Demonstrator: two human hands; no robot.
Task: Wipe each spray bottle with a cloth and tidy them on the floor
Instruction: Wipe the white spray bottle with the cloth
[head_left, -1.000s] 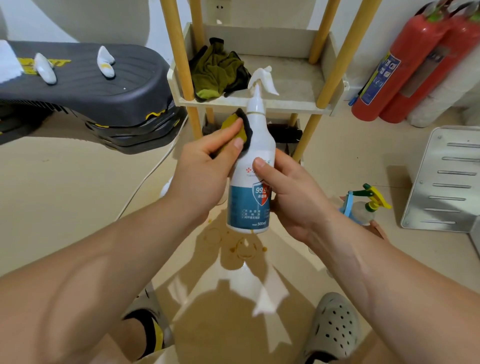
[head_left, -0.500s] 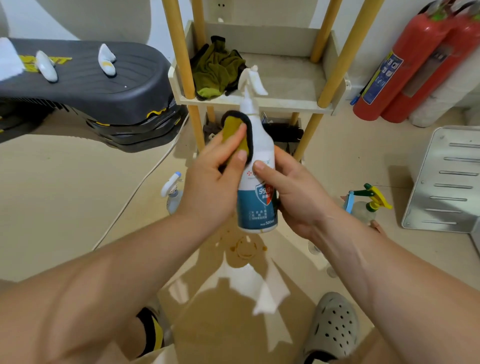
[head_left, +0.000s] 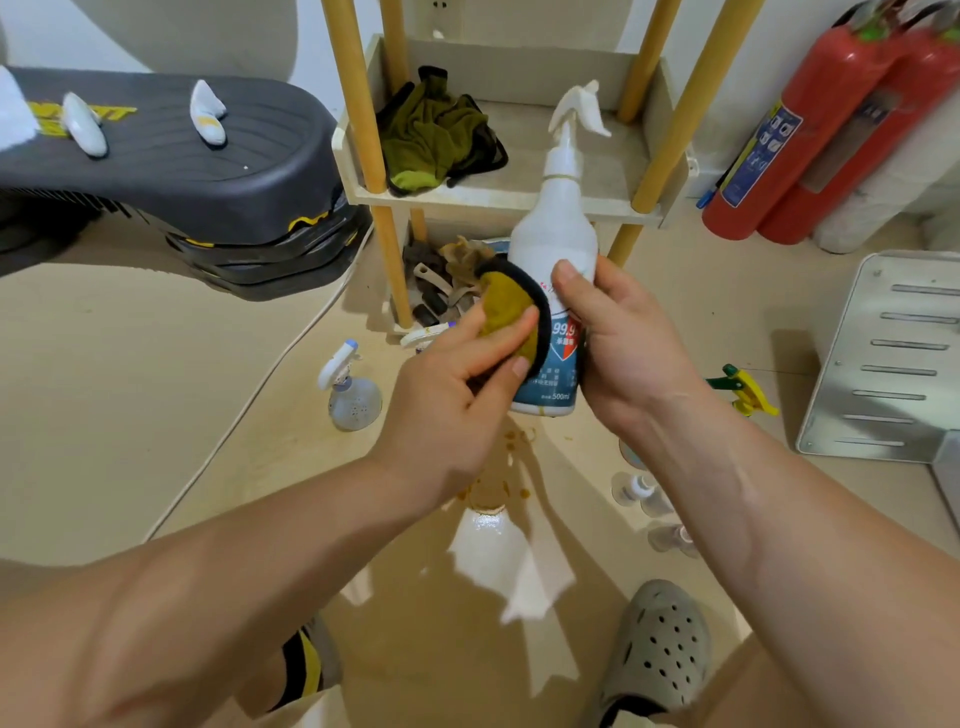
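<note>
My right hand (head_left: 631, 343) grips the bottle (head_left: 553, 244); my left hand (head_left: 457, 395) presses the cloth (head_left: 506, 312) against it. Hard rubbing could twist it loose onto the floor (head_left: 156, 415).

Centre, off the floor (head_left: 130, 415): spray bottle (head_left: 553, 244), nozzle up, gripped on its right side by right hand (head_left: 628, 343). Against its left side: cloth (head_left: 511, 317), held there by left hand (head_left: 452, 400). Behind: shelf rack (head_left: 519, 192), crumpled rag (head_left: 436, 135) on upper tier, clutter on lower tier. Left of rack: stacked step platform (head_left: 171, 156). On floor, left of hands: small sprayer (head_left: 350, 395), cable (head_left: 249, 395) just beyond. Right of right wrist: trigger sprayer (head_left: 743, 387), then metal panel (head_left: 893, 358). Far right, by wall: fire extinguishers (head_left: 810, 130). Beside right forearm: small bottles (head_left: 641, 491).
</note>
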